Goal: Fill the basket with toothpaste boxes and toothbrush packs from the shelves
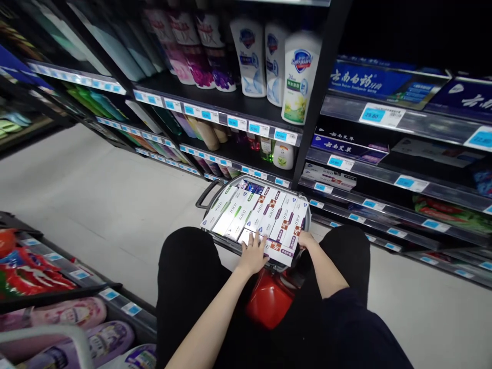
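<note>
Setting: shop aisle, pale grey floor (pixel 96 195), black shelving with blue price tags.

Item 1: wire shopping basket with a black handle (pixel 207 197), resting low in front of my knees, against the bottom shelf edge. Contents: one flat layer of long white cardboard toothpaste boxes (pixel 265 212), packed side by side, some with red-brown "50" labels.

Item 2: my left hand (pixel 253 253), spread open, palm down, fingertips on the near ends of the middle boxes; it grips nothing.

Item 3: my right hand (pixel 306 240), at the basket's near right corner, touching the outermost box; whether its fingers close on anything I cannot tell, since the boxes hide them.

Item 4: glossy red rounded object (pixel 271 300) between my knees, under the basket's near rim; kind unclear.

Item 5: shelves ahead: white body-wash bottles (pixel 298 77) above, dark blue toothpaste cartons (pixel 380 82) to the right.

Handling note, my judgement: press lightly and evenly, square the box ends together, and steady the basket so the layer does not slide.
</note>
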`<state>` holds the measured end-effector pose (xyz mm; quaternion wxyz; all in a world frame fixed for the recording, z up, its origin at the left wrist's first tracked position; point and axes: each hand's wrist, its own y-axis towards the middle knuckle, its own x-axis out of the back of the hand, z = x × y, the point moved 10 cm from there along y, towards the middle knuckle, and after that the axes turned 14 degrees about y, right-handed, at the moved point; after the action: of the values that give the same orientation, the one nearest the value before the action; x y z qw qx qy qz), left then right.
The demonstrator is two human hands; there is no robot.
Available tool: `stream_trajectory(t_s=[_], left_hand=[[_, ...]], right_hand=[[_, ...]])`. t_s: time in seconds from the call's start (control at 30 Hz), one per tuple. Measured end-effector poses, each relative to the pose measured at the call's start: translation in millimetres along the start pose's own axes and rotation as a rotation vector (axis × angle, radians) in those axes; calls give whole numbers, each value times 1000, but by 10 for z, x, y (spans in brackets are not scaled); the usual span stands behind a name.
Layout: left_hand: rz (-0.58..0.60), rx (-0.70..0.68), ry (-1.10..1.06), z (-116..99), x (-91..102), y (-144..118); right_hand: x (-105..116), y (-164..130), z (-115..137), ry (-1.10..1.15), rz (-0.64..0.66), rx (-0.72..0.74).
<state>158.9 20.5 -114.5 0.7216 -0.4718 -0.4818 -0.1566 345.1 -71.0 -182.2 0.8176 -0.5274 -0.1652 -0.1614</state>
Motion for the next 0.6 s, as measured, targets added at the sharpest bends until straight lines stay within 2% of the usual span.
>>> stream_trajectory(t_s=[0.2,0.4,0.5,0.6], left_hand=[[9,4,-33,11,37,-15],[1,-8,-42,9,40,-19],[-14,-6,-46,20,24,-6],[-38,0,-48,39,6,7]], right_hand=[[-183,-95,9,-6,113,-3],[-293,-94,-200,-71,207,-172],[-184,-123,-186,-101,204,-205],[187,-211,-15,-129,87,-127]])
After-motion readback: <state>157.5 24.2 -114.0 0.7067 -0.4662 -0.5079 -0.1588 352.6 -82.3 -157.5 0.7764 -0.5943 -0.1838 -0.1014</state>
